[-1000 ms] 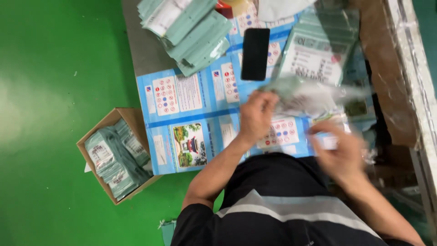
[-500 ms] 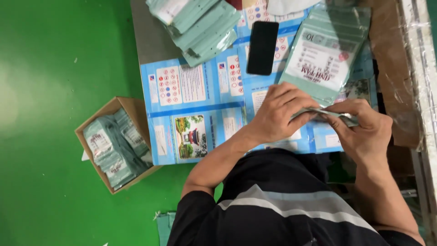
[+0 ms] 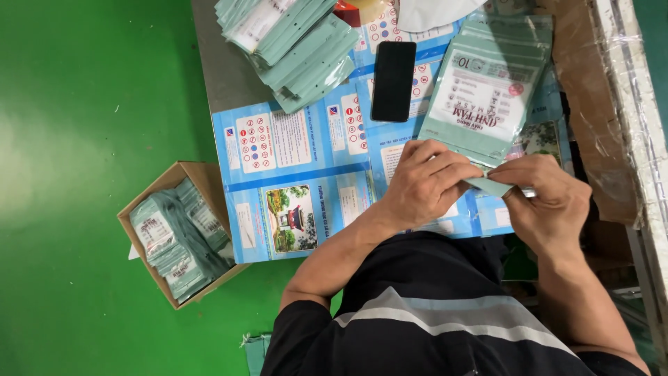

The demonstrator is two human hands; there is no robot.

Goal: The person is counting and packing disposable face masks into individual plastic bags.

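Note:
My left hand [image 3: 426, 182] and my right hand [image 3: 544, 200] meet over the near edge of the table, both pinching the lower edge of a pale green printed pouch [image 3: 487, 83]. The pouch lies flat and stretches away from me, its far end near the table's back. The fingers cover the pouch's near edge, so what they do there is hidden. A black phone [image 3: 393, 81] lies face down just left of the pouch.
Blue printed sheets [image 3: 292, 167] cover the grey table. A stack of green pouches [image 3: 299, 38] sits at the far left of the table. On the green floor, a cardboard box [image 3: 182, 233] holds several filled pouches. Brown cardboard [image 3: 591, 125] and a plastic-wrapped edge border the right.
A second ago my hands were apart and blurred with a clear bag between them. They have come together on the pouch's near edge and now hold still.

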